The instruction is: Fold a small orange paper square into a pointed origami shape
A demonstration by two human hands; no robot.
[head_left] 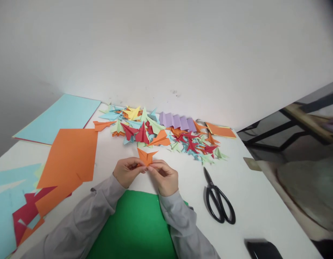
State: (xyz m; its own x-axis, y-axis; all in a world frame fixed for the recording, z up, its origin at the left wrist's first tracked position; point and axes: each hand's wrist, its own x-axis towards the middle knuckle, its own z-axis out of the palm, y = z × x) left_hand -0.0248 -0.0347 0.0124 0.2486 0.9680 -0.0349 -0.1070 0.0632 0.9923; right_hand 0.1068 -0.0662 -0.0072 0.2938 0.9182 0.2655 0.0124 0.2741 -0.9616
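Note:
A small folded orange paper piece (146, 157), with two pointed wings spread upward, is pinched between my two hands. My left hand (128, 171) grips its lower left side between thumb and fingers. On the lower right, my right hand (165, 177) pinches it, the fingertips of both hands nearly touching. Below them lies a green sheet (135, 226), partly covered by my forearms. Just beyond the hands spreads a heap of folded paper pieces in red (142, 133), orange (160, 138), yellow (132, 113), green and blue.
Black scissors (219, 201) lie at the right, points away from me. Pleated purple paper (177, 121) stands by the wall. Orange sheets (71, 154), a light blue sheet (61, 115) and red scraps (27, 212) cover the left. A black object (263, 250) sits at the near right.

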